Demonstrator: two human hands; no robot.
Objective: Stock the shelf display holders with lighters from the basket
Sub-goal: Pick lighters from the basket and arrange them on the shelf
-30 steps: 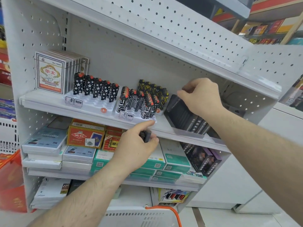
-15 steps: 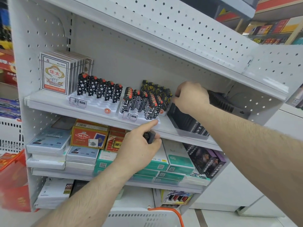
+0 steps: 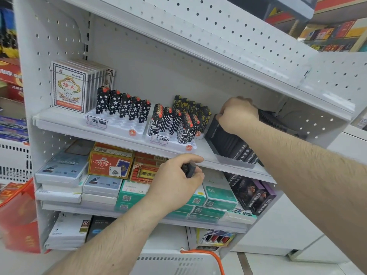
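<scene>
Plainly, the star lighters [image 3: 123, 105] stand in only the back row of the left holder [image 3: 117, 124], and the left hand [image 3: 174, 187], below the shelf [image 3: 208, 162], curls round a dark lighter [image 3: 188, 169]. It looks light, stiff and smooth, so a pinch across its flat sides should slot it upright. Further right, the right hand [image 3: 237, 114] has its fingers curled on the top edge of a black box [image 3: 224, 139]; the basket [image 3: 178, 264] sits below.
</scene>
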